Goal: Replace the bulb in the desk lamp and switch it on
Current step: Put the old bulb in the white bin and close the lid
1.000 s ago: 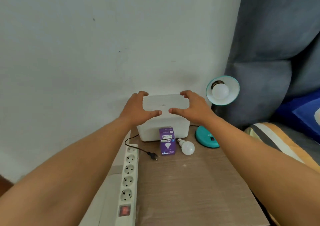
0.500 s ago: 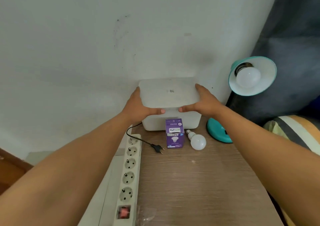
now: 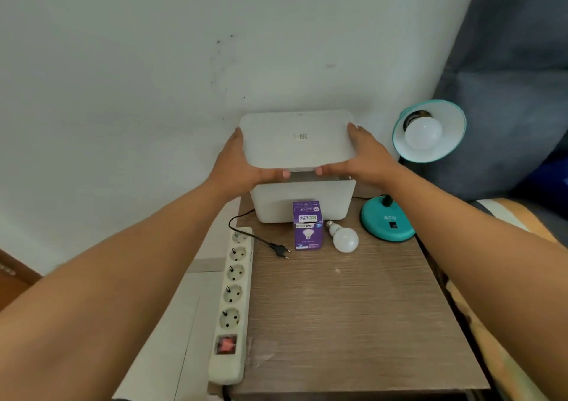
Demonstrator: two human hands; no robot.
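Both hands, left hand (image 3: 242, 167) and right hand (image 3: 365, 160), have raised the white lid (image 3: 296, 139) off its box (image 3: 302, 199), fingers (image 3: 284, 173) grasping its edges, while below them the spare bulb (image 3: 345, 239) lies on the tabletop (image 3: 353, 308) and right of them the desk lamp (image 3: 428, 131) keeps its old bulb, so replacement seems unstarted.

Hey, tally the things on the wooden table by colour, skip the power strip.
White: 3, plastic lid, plastic box, loose round bulb
Teal: 1, desk lamp
Purple: 1, cardboard bulb carton
Black: 1, plug
Total: 6
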